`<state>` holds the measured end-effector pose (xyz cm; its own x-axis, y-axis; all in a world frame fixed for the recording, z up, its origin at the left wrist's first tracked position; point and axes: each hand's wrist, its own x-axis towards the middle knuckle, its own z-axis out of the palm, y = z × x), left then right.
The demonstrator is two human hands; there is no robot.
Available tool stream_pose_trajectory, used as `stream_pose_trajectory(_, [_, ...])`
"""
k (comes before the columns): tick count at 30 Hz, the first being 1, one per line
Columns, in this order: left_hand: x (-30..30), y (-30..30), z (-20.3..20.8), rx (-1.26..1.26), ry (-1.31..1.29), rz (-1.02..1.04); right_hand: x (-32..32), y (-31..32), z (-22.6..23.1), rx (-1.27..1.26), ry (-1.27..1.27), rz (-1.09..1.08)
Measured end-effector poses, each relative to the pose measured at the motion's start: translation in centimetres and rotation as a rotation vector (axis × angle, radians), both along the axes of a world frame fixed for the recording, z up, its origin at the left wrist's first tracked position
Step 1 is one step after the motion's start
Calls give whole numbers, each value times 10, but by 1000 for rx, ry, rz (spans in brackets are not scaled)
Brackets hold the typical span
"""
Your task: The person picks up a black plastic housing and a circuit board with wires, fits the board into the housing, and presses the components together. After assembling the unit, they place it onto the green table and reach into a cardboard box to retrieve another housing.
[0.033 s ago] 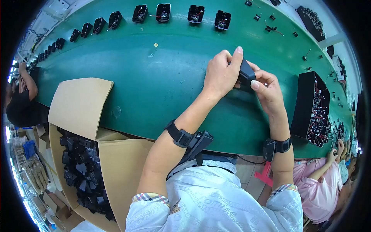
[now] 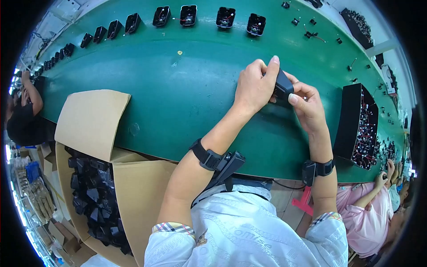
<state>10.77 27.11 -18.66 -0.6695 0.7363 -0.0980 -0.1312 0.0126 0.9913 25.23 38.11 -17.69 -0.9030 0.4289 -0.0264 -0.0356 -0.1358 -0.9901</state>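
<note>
Above the green table (image 2: pixel 155 111), right of the middle, I hold a small black plastic housing (image 2: pixel 283 85). My left hand (image 2: pixel 255 85) is closed around its left side, the thumb pointing up along its edge. At its lower right corner, my right hand (image 2: pixel 308 103) pinches the housing between thumb and fingers. My hands hide much of the housing and whatever is inside it.
Open black housings (image 2: pixel 188 16) with red wires line the far edge. A black bin (image 2: pixel 349 122) of small wired parts stands at right, loose parts beyond it. An open carton (image 2: pixel 144 187) of black pieces is at lower left. Co-workers sit at both sides.
</note>
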Motion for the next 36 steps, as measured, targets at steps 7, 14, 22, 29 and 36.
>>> stream_pose_trajectory(7, [-4,-7,5,-58,10,-13,-2,-7,2,-8,2,20])
stream_pose_trajectory(14, [-13,-1,8,70,-129,77,-44,62,39,1002,-67,-297])
stream_pose_trajectory(22, [-6,2,-10,12,152,47,-94,111,1,1524,-103,-214])
stream_pose_trajectory(29, [-7,0,-11,-28,200,33,-99,107,11,1515,-153,-150])
stream_pose_trajectory(36, [-1,8,4,-14,130,31,-108,170,19,1239,-69,-505])
